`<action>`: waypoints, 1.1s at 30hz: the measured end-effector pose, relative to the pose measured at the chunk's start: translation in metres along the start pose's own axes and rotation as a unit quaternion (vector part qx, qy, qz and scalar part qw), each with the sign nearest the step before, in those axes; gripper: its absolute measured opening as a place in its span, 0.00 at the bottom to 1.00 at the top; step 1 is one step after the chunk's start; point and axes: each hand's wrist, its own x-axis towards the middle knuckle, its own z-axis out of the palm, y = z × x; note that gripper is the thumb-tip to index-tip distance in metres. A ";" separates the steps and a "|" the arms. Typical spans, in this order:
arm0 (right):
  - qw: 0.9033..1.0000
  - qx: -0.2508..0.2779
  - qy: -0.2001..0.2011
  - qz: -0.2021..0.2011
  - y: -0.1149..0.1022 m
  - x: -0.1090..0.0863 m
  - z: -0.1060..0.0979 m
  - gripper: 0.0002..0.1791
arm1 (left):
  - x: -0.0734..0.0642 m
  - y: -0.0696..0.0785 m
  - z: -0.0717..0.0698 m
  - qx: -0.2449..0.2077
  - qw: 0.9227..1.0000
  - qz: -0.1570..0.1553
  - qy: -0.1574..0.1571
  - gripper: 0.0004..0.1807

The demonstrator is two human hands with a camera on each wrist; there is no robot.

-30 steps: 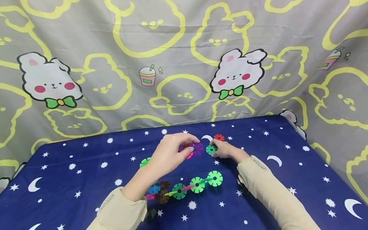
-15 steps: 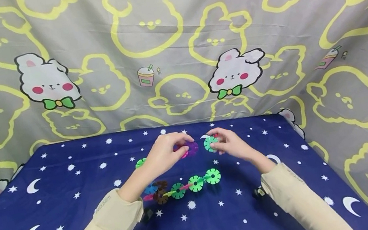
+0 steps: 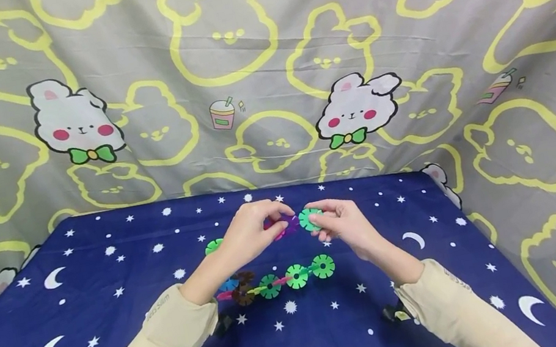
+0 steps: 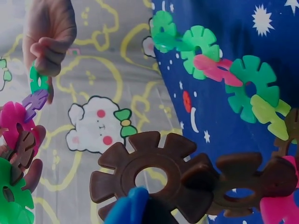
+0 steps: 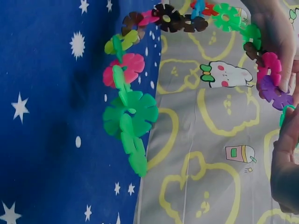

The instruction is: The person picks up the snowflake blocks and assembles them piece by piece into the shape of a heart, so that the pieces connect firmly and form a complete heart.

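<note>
My left hand [image 3: 252,232] pinches one end of a linked chain of notched plastic flower discs, by its pink disc [image 5: 271,66] and purple disc [image 5: 275,93]. Between the thumb and fingers of my right hand [image 3: 341,221] is a loose green flower disc [image 3: 308,219], held edge-on at the purple disc's rim. In the left wrist view this green disc [image 4: 38,80] meets the purple one. The chain curves back towards me, through large brown discs [image 4: 112,163], to several green discs [image 3: 296,277] at its other end. Part of it is hidden behind my left wrist.
A red flower disc [image 4: 187,101] lies on the blue star-and-moon tablecloth [image 3: 131,323], behind my right hand in the head view. A grey curtain [image 3: 263,89] with rabbit prints hangs at the table's back edge.
My right hand has lifted the green disc off the tablecloth beside the red one and brought it left to the purple disc. My left hand has stayed nearly still.
</note>
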 end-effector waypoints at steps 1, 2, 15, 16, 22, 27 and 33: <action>1.000 -0.004 -0.002 0.005 0.000 0.000 0.000 0.21 | 0.000 0.000 0.000 -0.001 1.000 0.003 0.000 0.08; 1.000 -0.005 -0.002 0.012 0.000 -0.001 0.000 0.21 | 0.000 0.000 0.000 -0.002 1.000 0.006 0.000 0.08; 0.999 0.003 -0.025 0.042 -0.005 -0.001 0.007 0.22 | -0.002 0.003 0.005 0.030 0.997 0.038 0.054 0.08; 0.999 0.003 -0.029 0.041 -0.005 -0.001 0.008 0.23 | -0.002 0.003 0.005 0.034 0.997 0.038 0.057 0.08; 0.998 0.012 -0.035 0.047 -0.004 -0.002 0.012 0.21 | -0.001 0.003 0.006 0.034 0.997 0.049 0.046 0.07; 0.999 0.029 -0.034 0.032 -0.004 -0.005 0.010 0.21 | 0.002 0.003 0.004 -0.003 0.999 0.042 0.031 0.07; 0.995 0.054 -0.080 0.014 -0.001 -0.004 0.000 0.25 | 0.005 0.002 0.001 -0.026 0.999 0.014 0.015 0.07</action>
